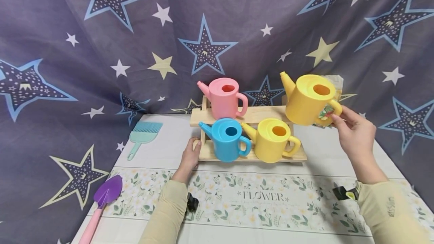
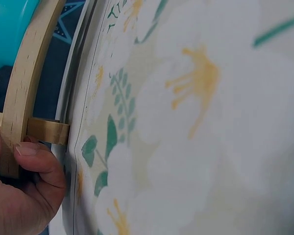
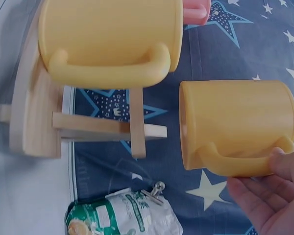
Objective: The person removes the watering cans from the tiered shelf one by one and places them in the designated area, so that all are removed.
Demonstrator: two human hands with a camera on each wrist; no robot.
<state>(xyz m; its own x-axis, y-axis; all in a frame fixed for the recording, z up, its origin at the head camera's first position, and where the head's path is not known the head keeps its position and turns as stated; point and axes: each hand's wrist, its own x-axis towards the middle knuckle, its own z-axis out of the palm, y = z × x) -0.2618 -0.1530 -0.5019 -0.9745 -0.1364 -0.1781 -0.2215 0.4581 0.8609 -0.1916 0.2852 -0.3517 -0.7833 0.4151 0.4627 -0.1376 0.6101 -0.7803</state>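
A two-tier wooden rack (image 1: 257,115) holds toy watering cans. My right hand (image 1: 356,134) pinches the handle of a yellow watering can (image 1: 303,101), raised and upright, overlapping the upper shelf's right end in the head view. In the right wrist view, thumb and fingers meet on that handle (image 3: 235,165). At the lower shelf's left end, my left hand (image 1: 191,157) grips the wood, its fingers curled round the board (image 2: 22,98) in the left wrist view. A pink can (image 1: 223,99) stands on the upper tier; a blue can (image 1: 226,142) and another yellow can (image 1: 271,142) share the lower one.
A bag closed with a metal clip (image 3: 154,193) stands behind the rack's right side. To the left lie a mint dustpan-like brush (image 1: 144,134) and a purple trowel with a pink handle (image 1: 107,191). A flower-printed cloth (image 1: 237,199) covers the table; a starry curtain (image 1: 220,6) hangs behind.
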